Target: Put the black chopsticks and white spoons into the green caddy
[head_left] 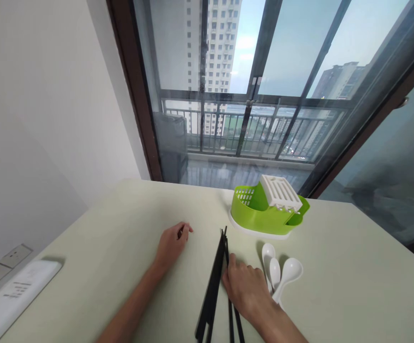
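Several long black chopsticks (213,290) lie on the table in a narrow bundle, their thin tips pointing away from me. My right hand (248,288) is closed at the right side of the bundle, its fingers curled over a couple of chopsticks that stand a little apart from the others. Left of the bundle, my left hand (172,242) rests on the table with fingers curled in and thumb against them; nothing shows in it. Just right of my right hand lie white spoons (291,270), partly hidden by it. Behind them stands a green utensil caddy (260,218) with a white slotted top.
The pale table (114,228) reaches to a glass sliding door (250,119) with a dark frame. A white power strip (24,290) lies along the left edge near a wall socket (14,256). A white wall (50,95) borders the left.
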A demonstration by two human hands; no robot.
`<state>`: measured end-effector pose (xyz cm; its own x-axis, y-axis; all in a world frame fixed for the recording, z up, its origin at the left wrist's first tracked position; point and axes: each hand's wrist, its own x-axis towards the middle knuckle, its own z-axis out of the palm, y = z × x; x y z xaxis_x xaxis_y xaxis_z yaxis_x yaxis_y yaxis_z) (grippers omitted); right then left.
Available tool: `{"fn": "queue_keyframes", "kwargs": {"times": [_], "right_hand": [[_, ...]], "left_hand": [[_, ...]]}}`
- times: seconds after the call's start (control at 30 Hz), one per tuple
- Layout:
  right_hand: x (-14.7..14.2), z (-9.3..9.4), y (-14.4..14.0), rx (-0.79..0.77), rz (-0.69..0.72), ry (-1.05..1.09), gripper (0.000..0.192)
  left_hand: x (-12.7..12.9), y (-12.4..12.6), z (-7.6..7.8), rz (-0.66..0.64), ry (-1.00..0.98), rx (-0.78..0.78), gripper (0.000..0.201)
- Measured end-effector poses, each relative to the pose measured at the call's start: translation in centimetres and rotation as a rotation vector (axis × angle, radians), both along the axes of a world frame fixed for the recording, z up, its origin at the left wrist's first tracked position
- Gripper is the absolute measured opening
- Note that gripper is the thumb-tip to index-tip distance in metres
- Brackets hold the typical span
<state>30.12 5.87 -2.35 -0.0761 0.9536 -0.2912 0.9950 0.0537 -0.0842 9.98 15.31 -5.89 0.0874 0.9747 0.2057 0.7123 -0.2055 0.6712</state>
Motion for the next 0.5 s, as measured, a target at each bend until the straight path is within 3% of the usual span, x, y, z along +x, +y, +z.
{"fn": "queue_keyframes", "kwargs": {"times": [0.5], "right_hand": [[-0.17,0.67,0.95,-0.05,-0.04,-0.038,0.032]], "left_hand": [[0.38,0.04,-0.38,-0.001,0.044,0.017,0.042]]}}
